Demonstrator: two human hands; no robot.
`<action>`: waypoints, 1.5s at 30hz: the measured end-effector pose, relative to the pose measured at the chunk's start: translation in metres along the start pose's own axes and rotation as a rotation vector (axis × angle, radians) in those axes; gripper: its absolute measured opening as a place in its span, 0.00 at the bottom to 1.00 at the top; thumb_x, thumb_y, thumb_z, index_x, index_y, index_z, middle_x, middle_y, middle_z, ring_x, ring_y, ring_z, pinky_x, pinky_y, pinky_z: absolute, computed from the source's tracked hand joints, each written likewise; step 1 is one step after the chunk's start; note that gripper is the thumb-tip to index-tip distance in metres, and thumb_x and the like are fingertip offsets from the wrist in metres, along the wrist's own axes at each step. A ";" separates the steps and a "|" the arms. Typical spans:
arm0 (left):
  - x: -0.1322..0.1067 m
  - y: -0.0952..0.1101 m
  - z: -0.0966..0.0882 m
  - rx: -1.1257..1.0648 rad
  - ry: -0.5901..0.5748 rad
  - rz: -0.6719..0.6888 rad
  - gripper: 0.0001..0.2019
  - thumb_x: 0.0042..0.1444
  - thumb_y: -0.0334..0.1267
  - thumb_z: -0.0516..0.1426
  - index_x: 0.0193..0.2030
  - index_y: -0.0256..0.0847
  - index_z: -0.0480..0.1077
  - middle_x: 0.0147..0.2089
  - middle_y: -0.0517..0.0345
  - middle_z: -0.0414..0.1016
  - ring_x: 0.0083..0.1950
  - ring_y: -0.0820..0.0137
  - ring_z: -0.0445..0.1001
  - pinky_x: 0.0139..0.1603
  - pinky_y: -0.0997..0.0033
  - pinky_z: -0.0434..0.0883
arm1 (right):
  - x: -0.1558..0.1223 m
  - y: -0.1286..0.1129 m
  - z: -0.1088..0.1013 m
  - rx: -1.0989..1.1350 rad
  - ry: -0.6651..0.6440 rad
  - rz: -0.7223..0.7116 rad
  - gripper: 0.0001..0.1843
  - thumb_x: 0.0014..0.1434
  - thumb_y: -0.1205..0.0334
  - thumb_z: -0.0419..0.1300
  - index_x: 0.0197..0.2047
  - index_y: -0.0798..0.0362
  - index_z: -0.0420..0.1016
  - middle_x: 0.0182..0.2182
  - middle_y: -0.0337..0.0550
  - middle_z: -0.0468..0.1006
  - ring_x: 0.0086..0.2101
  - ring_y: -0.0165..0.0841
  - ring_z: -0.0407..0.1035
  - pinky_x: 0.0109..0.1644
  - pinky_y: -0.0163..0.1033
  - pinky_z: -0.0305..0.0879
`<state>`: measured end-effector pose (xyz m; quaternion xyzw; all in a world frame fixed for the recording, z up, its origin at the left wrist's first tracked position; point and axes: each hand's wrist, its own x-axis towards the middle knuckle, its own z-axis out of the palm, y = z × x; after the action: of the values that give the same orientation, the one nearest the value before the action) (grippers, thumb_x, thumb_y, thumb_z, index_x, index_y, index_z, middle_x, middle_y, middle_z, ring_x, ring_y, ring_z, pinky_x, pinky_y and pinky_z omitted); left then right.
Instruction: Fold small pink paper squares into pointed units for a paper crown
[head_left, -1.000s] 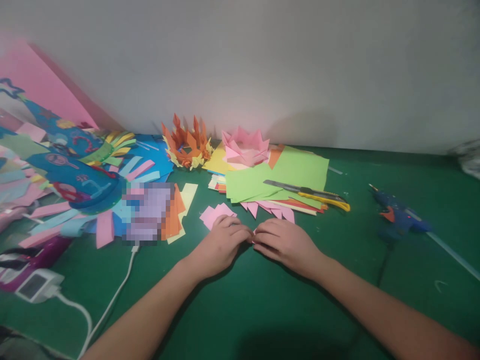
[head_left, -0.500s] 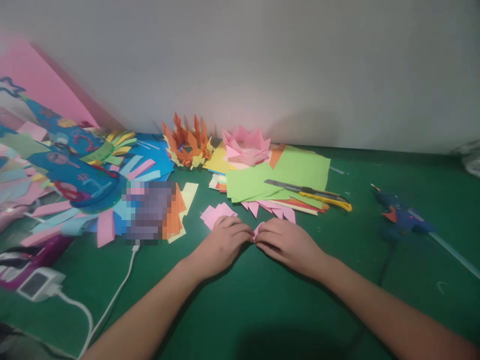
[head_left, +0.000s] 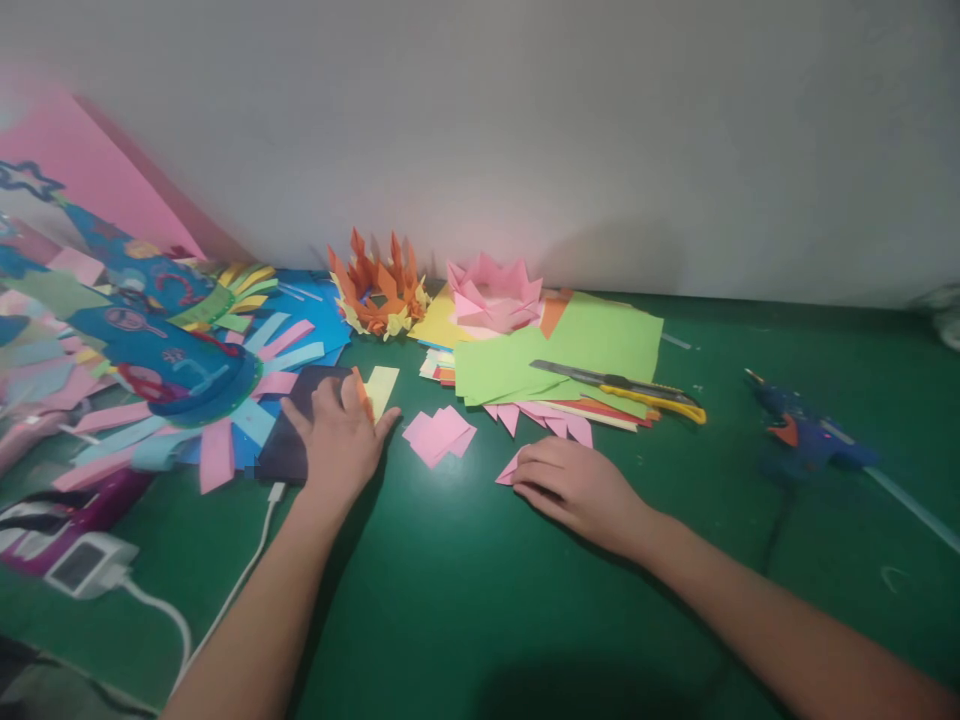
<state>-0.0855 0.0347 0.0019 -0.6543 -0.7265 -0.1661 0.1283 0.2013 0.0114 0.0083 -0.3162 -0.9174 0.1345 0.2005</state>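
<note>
My left hand point(head_left: 341, 440) lies with its fingers spread over a dark phone point(head_left: 286, 440), which has a white cable at its near end. Orange and cream paper strips point(head_left: 384, 388) stick out beside that hand. My right hand point(head_left: 570, 490) rests on the table, fingers curled over a folded pink paper piece point(head_left: 508, 470); only its pointed tip shows. Between the hands sit several small pink paper sheets point(head_left: 439, 436). More folded pink pieces point(head_left: 551, 418) lie just beyond the right hand.
Green sheets point(head_left: 510, 365) carry a yellow box cutter point(head_left: 652, 393). Behind stand a pink paper crown point(head_left: 495, 292) and an orange one point(head_left: 379, 290). A blue glue gun point(head_left: 810, 430) lies right. Blue party hats point(head_left: 187, 360) and a white cable point(head_left: 244, 580) occupy the left.
My left hand has left the pink piece and moved left onto the phone, its fingers now spread. My right hand stays in place on the pink piece.
</note>
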 end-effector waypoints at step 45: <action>-0.034 0.080 -0.016 -0.664 -0.384 0.629 0.06 0.60 0.36 0.54 0.37 0.42 0.72 0.42 0.55 0.69 0.47 0.64 0.63 0.49 0.60 0.60 | 0.007 -0.009 0.006 0.122 0.031 0.318 0.05 0.56 0.67 0.55 0.29 0.53 0.69 0.26 0.41 0.70 0.30 0.33 0.64 0.33 0.37 0.59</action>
<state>-0.0028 0.0039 0.0088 -0.8663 -0.4121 -0.2182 -0.1794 0.1890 0.0079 0.0081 -0.4468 -0.8428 0.2151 0.2094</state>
